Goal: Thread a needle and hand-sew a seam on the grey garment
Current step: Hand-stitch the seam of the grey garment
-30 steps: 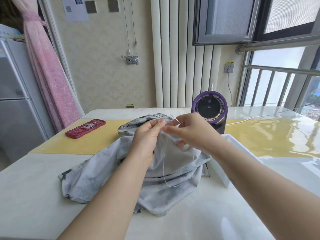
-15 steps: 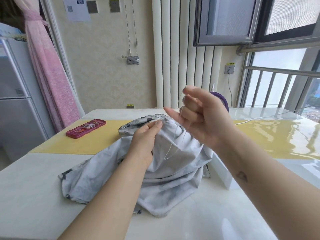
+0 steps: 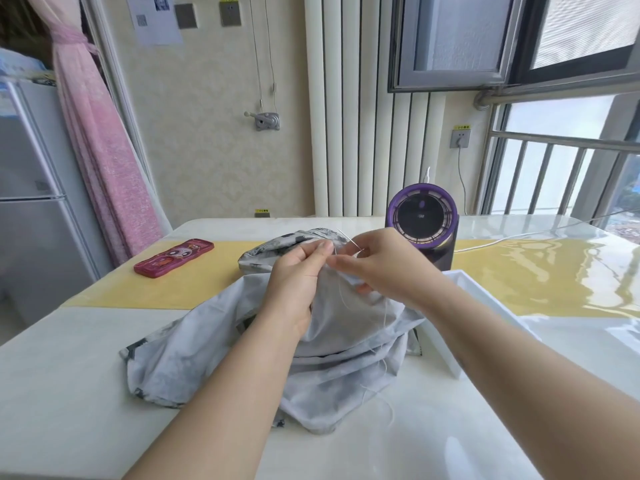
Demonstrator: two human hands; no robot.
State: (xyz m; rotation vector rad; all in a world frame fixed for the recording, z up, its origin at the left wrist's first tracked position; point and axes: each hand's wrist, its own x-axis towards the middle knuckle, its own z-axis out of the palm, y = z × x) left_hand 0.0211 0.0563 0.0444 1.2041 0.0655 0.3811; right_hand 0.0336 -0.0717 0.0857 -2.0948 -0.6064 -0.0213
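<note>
Two hands meet mid-frame: our right hand pinches the needle, slanting up-left beside our left hand, which pinches the grey garment.

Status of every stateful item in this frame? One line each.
left hand: pinches the garment's raised fold
right hand: pinches the needle
needle: tilted, free end pointing up-left
thread: slack, trailing down over the garment
grey garment: crumpled, top fold lifted
purple fan: upright, cable plugged in; spinning unclear
window sash: swung open
</note>
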